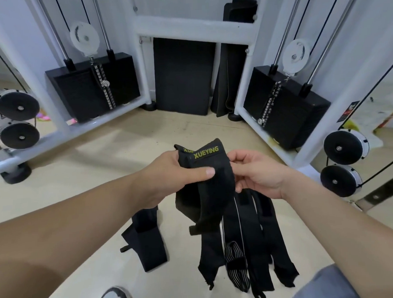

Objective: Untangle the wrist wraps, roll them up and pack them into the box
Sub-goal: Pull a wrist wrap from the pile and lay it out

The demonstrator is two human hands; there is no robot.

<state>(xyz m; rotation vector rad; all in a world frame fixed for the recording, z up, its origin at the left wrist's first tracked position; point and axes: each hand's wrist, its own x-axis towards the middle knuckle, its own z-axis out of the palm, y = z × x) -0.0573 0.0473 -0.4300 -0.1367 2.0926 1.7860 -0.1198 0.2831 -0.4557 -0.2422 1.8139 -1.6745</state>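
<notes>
Gym floor [106, 152], cable machine [193, 26] behind. Left hand [169, 176] and right hand [256, 175] both pinch black wraps [215, 192], ends hanging; one wrap [145, 239] lies apart.

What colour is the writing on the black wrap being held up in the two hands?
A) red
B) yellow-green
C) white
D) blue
B: the wrist wrap, which the left hand and the right hand hold up between them, reads XUEYING in yellow-green letters along its top edge.
</notes>
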